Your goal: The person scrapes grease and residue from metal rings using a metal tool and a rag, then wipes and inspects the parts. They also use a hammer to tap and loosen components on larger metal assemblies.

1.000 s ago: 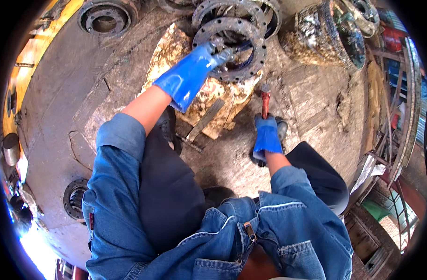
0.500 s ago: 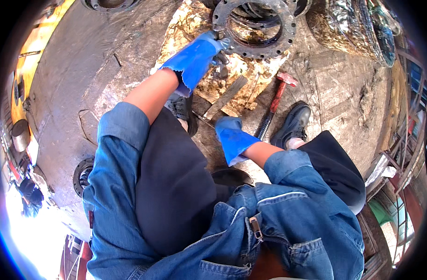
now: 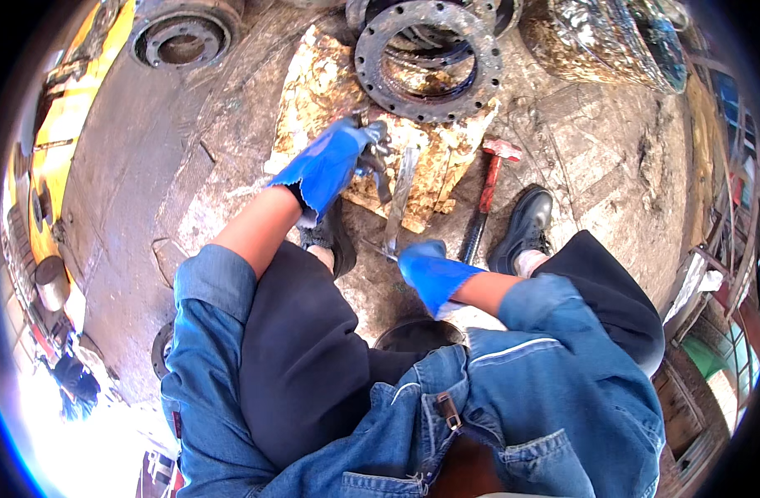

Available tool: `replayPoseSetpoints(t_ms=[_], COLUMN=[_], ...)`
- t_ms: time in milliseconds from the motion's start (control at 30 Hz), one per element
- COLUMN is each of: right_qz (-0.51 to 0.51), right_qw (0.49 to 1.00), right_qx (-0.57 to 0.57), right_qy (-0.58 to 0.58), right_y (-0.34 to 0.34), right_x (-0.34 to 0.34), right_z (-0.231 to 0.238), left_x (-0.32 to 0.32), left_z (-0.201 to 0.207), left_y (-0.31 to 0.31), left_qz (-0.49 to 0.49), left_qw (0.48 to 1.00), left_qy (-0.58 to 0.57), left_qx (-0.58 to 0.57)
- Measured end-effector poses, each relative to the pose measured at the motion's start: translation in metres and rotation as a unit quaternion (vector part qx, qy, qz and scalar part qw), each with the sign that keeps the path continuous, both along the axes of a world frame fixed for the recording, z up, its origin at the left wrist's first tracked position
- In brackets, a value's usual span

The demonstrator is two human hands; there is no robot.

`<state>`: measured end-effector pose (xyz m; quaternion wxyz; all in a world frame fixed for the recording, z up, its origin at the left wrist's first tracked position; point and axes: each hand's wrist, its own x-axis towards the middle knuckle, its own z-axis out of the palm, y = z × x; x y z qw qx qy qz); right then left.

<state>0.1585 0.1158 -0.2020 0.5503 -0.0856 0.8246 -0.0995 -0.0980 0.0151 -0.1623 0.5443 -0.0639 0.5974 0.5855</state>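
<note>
My left hand (image 3: 338, 153), in a blue glove with dirt-darkened fingertips, hovers over a stained, yellowish sheet (image 3: 313, 91). Its fingers are curled around something dark that I cannot make out. My right hand (image 3: 425, 270), also blue-gloved, is closed low between my feet. At its fingertips is the lower end of a flat metal bar (image 3: 402, 187), which points away from me; a thin piece shows beside that end. Beyond the hands, a dark flanged ring (image 3: 371, 70) with bolt holes rests at the sheet's far edge. The right palm is hidden.
A red-headed hammer (image 3: 489, 187) lies beside my right shoe (image 3: 522, 228). A round metal hub (image 3: 185, 41) stands far left, and a grimy drum-shaped container (image 3: 604, 46) far right. Near my knees is a dark round part (image 3: 419, 334). Metal framing (image 3: 724, 274) lines the right side.
The left hand has drawn back from the ring toward me. The flat bar has swung from slanting to nearly straight ahead, its near end now by the right hand. The view has shifted slightly.
</note>
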Motion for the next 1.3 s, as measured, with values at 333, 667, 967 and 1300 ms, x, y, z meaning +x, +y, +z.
replayPoseSetpoints(t_ms=[333,667,967,1300], right_qz=[-0.408,-0.624,-0.751,-0.597], right_qw=[0.904,0.514,0.528,0.721], right_qx=[-0.118,-0.543,-0.261,-0.099], right_qy=[-0.053,0.228,0.298,0.339], right_y=[0.177,0.289,0.322,0.310], right_x=[-0.107,-0.067,-0.100,-0.094], right_z=[0.245,0.323,0.309,0.340], left_x=[0.055,-0.058,-0.145,-0.130], left_z=[0.002,0.101,0.081,0.094], left_y=[0.021,0.129,0.204,0.213], left_qz=[-0.111,-0.109,-0.337,-0.338], left_qw=[0.991,0.857,0.636,0.695], left_qy=[-0.074,0.489,0.623,0.551], left_qx=[0.026,-0.116,-0.305,-0.314])
